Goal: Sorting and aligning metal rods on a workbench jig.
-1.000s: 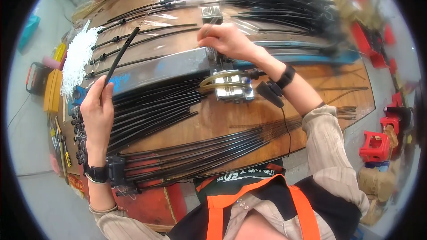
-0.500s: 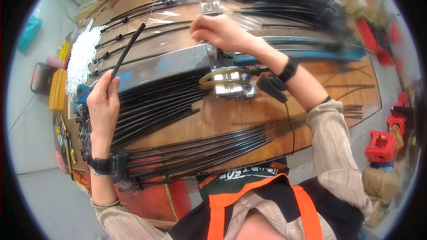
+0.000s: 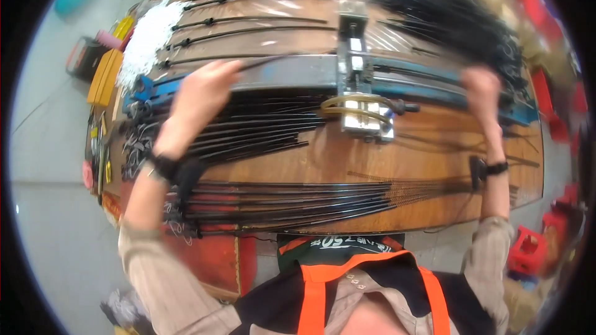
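My left hand [image 3: 203, 94] is closed around a thin black tube [image 3: 267, 59], which points right along the top of a grey-blue metal beam [image 3: 279, 73]. Motion blurs the hand and the tube. At mid-beam stands a metal clamping fixture [image 3: 354, 65], with a silver block [image 3: 366, 118] and a looped yellowish hose [image 3: 357, 100] on its near side. My right hand [image 3: 483, 90] is over the right part of the blue rail [image 3: 428, 84]. Its fingers are smeared, so whether it holds anything is unclear.
Black tubes [image 3: 254, 127] lie in rows below the beam, and more [image 3: 298, 201] along the near table edge. Several black cables [image 3: 261, 20] lie beyond it. A white heap of thin strips [image 3: 149, 40] sits at left, a dark cable pile [image 3: 447, 18] at far right.
My right hand has swung from above the fixture to the rail's right part. My left hand has moved right, and its tube has tipped from upright to nearly level. The view has shifted.
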